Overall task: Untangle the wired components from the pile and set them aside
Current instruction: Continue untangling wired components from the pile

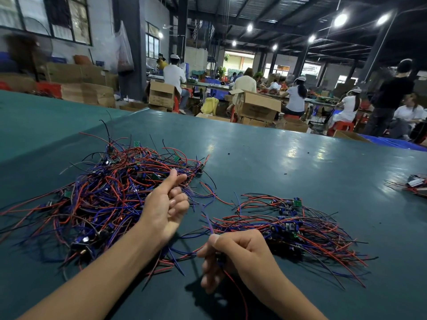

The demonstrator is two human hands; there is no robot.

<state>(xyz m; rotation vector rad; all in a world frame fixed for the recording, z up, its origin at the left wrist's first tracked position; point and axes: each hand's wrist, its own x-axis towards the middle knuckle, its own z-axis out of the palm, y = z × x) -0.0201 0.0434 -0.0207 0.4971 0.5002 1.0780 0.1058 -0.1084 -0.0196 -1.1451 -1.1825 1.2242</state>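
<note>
Big tangle of red, blue and black wires (108, 192) with small green boards sits at 9 o'clock on the green table (288, 155), some black leads sticking up at its far edge. Left hand (166, 204) hovers over the tangle's 3 o'clock edge, fingers curled in, thumb up; can't tell if a wire is in the grip. Right hand (233, 252) is at 5 o'clock from the left one, near the table's front edge, fist closed tight on one wired part (209, 224): a blue lead pokes up past the thumb, a red lead trails down toward 6 o'clock, dark body mostly hidden by the fingers. Second, smaller heap (298, 227) lies just beside that hand at its 2 o'clock, wires roughly combed toward 4 o'clock, boards bunched near the middle. Third small bundle (413, 184) at 3 o'clock, cut by the frame edge, well apart from the rest. Past the table at 12 to 2 o'clock: open cardboard boxes (256, 105) and seated workers (295, 98), blurry.
</note>
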